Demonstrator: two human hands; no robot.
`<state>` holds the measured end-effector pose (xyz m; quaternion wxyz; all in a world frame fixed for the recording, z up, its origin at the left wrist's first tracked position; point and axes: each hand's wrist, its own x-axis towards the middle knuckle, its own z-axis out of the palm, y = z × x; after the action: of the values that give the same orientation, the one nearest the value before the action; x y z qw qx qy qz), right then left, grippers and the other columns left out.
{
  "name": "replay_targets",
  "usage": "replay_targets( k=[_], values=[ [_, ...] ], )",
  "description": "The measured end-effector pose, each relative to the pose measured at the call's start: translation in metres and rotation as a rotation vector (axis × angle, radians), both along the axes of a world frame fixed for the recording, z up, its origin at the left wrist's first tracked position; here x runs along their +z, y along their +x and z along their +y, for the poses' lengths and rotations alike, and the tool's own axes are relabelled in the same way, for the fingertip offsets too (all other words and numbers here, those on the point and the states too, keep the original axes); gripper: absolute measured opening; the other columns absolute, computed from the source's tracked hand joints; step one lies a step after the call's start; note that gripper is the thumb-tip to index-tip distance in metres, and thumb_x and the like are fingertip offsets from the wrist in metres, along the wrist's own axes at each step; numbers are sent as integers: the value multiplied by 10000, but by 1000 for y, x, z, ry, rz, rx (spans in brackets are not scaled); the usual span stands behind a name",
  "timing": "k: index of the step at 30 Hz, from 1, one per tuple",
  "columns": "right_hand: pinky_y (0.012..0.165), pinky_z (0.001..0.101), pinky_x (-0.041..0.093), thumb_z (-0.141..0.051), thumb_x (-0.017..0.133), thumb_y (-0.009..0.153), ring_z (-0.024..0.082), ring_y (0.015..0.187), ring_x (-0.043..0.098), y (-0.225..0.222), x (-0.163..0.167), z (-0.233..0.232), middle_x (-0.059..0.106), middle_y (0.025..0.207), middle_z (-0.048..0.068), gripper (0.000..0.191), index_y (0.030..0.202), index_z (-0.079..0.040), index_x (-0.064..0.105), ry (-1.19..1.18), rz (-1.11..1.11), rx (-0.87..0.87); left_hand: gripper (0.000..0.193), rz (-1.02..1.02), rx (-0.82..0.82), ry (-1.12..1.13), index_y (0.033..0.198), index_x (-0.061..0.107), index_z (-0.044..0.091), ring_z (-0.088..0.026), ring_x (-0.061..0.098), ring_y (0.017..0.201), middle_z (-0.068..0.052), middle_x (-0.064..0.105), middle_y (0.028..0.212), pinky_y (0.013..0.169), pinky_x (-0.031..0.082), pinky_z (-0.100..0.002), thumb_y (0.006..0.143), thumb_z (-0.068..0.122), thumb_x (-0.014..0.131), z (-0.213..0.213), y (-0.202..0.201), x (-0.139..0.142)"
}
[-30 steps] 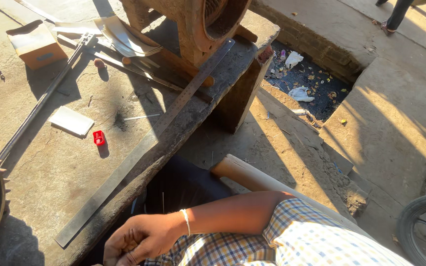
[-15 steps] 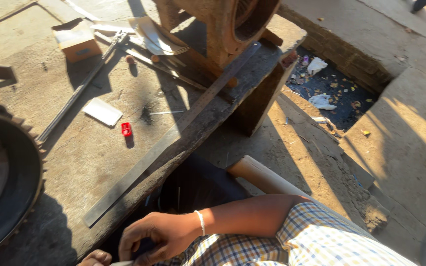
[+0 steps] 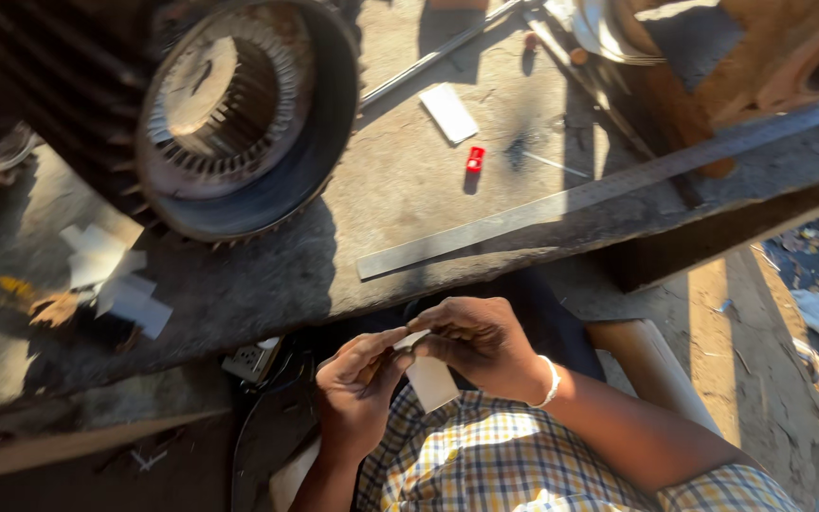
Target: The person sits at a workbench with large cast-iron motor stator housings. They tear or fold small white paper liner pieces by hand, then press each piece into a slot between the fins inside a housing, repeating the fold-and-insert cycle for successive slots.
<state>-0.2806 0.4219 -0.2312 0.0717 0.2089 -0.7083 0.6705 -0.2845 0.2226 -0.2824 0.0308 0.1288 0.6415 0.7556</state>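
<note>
My left hand (image 3: 357, 389) and my right hand (image 3: 481, 343) meet in front of my checked shirt, both pinching a small white slip of paper (image 3: 428, 379). The right wrist wears a white bangle (image 3: 552, 381). Just beyond the hands lies the edge of a grey workbench (image 3: 409, 228). A large round motor stator (image 3: 229, 104) with a toothed inner ring stands on the bench at the far left, well above my left hand.
A long flat steel ruler (image 3: 599, 194) lies along the bench's near edge. A small red object (image 3: 474, 158) and a white card (image 3: 449, 112) lie beyond it. White paper scraps (image 3: 116, 280) sit at the left. A rusty machine base (image 3: 760, 57) stands at the far right.
The view has swung left, bringing the motor stator fully into view. My left hand has come up to join the right, and both now hold the white slip.
</note>
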Motion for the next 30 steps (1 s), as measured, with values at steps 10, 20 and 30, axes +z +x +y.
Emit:
replay_targets(
  k=[10, 20, 30],
  values=[
    [705, 258, 608, 44, 756, 888, 160, 860, 763, -6, -8, -2, 745, 976, 91, 137, 985, -52, 760, 206, 206, -25, 157, 57, 35, -57, 1071, 772, -28, -130, 769, 912, -88, 779, 995, 804, 634, -253, 916, -21, 746, -2, -2, 13],
    [812, 265, 590, 46, 724, 878, 112, 931, 706, 4, -26, -8, 745, 1046, 88, 184, 1058, 18, 748, -48, -213, -20, 146, 359, 175, -262, 1063, 772, 37, -155, 785, 872, -107, 787, 967, 758, 650, -262, 920, 56, 793, -7, 10, 31],
    [798, 244, 573, 18, 751, 896, 105, 903, 708, 9, -34, 0, 765, 992, 76, 140, 1034, 7, 765, 65, -116, -40, 135, 398, 162, -275, 1060, 766, 33, -156, 784, 864, -106, 781, 962, 741, 645, -262, 927, 44, 784, -5, 15, 30]
  ],
)
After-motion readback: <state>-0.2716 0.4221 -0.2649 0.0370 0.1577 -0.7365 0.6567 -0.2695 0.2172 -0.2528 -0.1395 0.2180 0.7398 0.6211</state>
